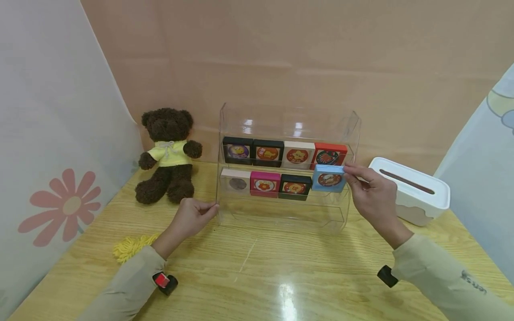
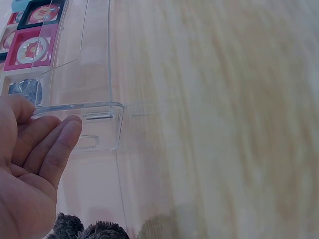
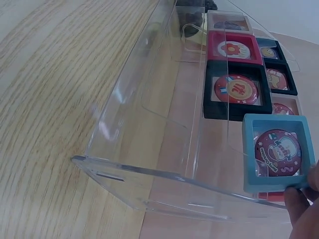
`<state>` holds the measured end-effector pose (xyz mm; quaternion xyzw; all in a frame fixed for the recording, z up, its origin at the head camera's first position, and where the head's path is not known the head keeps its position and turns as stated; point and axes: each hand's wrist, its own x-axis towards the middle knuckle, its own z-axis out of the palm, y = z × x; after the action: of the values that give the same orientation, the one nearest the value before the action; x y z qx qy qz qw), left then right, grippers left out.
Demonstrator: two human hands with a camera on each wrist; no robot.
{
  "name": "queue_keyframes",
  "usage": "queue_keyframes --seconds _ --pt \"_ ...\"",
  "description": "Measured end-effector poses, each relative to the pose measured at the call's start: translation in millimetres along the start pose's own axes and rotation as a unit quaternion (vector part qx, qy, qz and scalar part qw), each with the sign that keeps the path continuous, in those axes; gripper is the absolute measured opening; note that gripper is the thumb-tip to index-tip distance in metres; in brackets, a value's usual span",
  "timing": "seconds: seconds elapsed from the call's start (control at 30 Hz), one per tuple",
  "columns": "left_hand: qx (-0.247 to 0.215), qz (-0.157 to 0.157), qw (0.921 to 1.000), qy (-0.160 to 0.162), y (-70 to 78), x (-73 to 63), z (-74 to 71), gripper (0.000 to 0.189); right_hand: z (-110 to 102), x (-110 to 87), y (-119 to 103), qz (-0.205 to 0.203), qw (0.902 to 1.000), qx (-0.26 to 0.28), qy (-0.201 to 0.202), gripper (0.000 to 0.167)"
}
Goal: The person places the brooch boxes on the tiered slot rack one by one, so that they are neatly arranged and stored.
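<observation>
A clear stepped display rack (image 1: 281,214) stands on the table with small square framed boxes in two rows. My right hand (image 1: 373,194) pinches the right side of a light blue box (image 1: 328,179) with a round badge in its window, at the right end of the lower row. Beside it sit a black box (image 1: 295,186), a pink box (image 1: 265,183) and a whitish box (image 1: 234,182). At the rack's left side panel, my left hand (image 1: 194,218) grips the edge between thumb and fingers. The left wrist view shows its other fingers (image 2: 60,144) loosely bent below the panel.
Several boxes fill the upper row, a red box (image 1: 330,155) at its right end. A brown teddy bear (image 1: 168,156) sits left of the rack, a white tissue box (image 1: 413,187) to its right. Yellow yarn-like strands (image 1: 130,247) lie by the left forearm.
</observation>
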<state>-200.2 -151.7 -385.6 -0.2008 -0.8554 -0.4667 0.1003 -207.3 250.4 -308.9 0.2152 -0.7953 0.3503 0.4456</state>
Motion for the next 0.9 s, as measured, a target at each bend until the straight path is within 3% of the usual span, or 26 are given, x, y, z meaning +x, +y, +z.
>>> queue_keyframes --seconds 0.17,0.33,0.9 --pt "-0.006 0.001 1.0000 -0.002 0.8 -0.1 0.0 0.018 1.1 -2.0 -0.5 -0.002 0.9998 -0.019 -0.001 0.018" --pt "-0.007 -0.001 1.0000 -0.004 1.1 -0.2 -0.1 0.018 3.1 -6.3 1.2 -0.032 0.9983 -0.049 0.004 0.020" --pt "0.000 0.002 1.0000 -0.001 -1.4 0.0 1.3 0.017 2.3 -8.0 -3.5 -0.071 0.9925 -0.083 -0.055 0.020"
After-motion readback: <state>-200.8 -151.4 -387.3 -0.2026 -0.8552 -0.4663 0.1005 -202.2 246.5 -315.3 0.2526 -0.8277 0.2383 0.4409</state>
